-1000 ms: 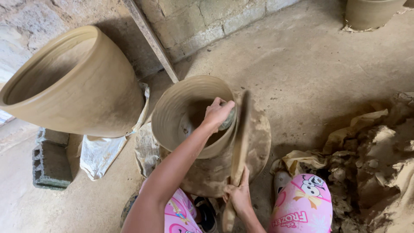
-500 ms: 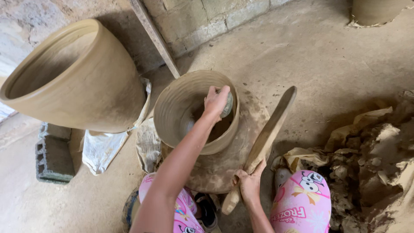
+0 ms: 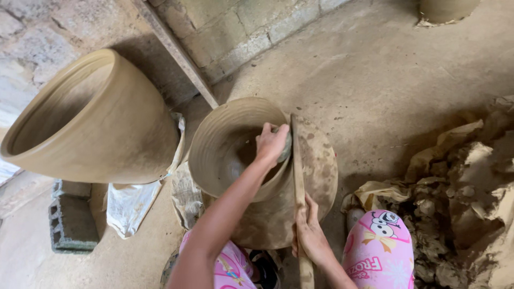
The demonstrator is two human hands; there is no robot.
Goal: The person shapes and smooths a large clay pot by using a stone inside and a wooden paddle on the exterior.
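A round unfired clay pot (image 3: pixel 316 171) with a flared rim (image 3: pixel 214 139) stands between my knees. My left hand (image 3: pixel 271 143) reaches over the rim and grips a small grey stone (image 3: pixel 285 149) pressed against the inside of the pot's wall. My right hand (image 3: pixel 309 234) grips the handle of a long wooden paddle (image 3: pixel 296 166), whose flat blade lies against the outside of the pot, opposite the stone.
A large conical clay vessel (image 3: pixel 107 128) leans at the left above a concrete block (image 3: pixel 69 219) and a plastic bag (image 3: pixel 131 206). A wooden plank (image 3: pixel 176 51) leans on the stone wall. Crumpled clay-stained paper (image 3: pixel 460 198) lies at right. Another pot (image 3: pixel 444 10) stands far right.
The paddle swung away from the pot to the right half a second ago and is now back flat against its wall. My left hand stays inside the rim.
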